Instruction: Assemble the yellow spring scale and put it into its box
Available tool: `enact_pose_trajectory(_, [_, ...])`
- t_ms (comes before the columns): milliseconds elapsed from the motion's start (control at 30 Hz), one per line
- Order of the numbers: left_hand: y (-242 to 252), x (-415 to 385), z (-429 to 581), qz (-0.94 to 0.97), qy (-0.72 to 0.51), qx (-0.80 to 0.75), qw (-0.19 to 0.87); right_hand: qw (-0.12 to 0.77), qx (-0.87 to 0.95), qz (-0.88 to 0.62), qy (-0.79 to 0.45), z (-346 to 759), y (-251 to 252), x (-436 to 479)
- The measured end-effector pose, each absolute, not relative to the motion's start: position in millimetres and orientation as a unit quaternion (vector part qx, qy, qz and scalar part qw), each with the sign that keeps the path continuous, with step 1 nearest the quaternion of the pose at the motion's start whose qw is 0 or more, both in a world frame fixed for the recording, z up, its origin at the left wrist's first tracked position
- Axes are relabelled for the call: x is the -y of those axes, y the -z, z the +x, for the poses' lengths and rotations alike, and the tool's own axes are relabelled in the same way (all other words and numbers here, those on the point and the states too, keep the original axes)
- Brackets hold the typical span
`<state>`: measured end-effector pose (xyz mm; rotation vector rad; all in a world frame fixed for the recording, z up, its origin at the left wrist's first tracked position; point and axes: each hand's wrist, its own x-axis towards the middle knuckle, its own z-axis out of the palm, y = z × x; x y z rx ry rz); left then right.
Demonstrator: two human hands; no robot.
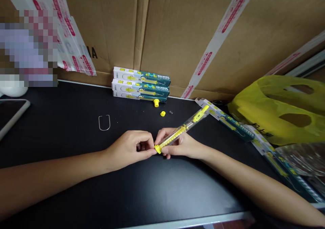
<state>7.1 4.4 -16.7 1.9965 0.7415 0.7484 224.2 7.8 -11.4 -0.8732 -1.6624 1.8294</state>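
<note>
My right hand (177,144) grips a long clear tube with yellow parts (186,127), which slants up to the right over the black table (76,137). My left hand (133,147) has its fingers curled and pinched at the tube's yellow near end (157,149). Both hands rest on the table's middle. What the left fingertips pinch is too small to make out.
Three stacked teal and white boxes (141,85) stand at the back, with two small yellow caps (156,102) and a tiny spring (171,112) before them. A wire loop (104,122) lies left. More boxes (236,126) and a yellow plastic bag (281,109) lie right. Cardboard cartons behind.
</note>
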Motion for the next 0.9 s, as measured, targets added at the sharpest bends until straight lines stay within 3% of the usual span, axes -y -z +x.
enact_pose_trajectory(900, [19.5,-5.9,7.3,0.779,-0.284,-0.313,0.463,0.279,0.596,-0.325,-0.679,223.9,11.9,-9.4])
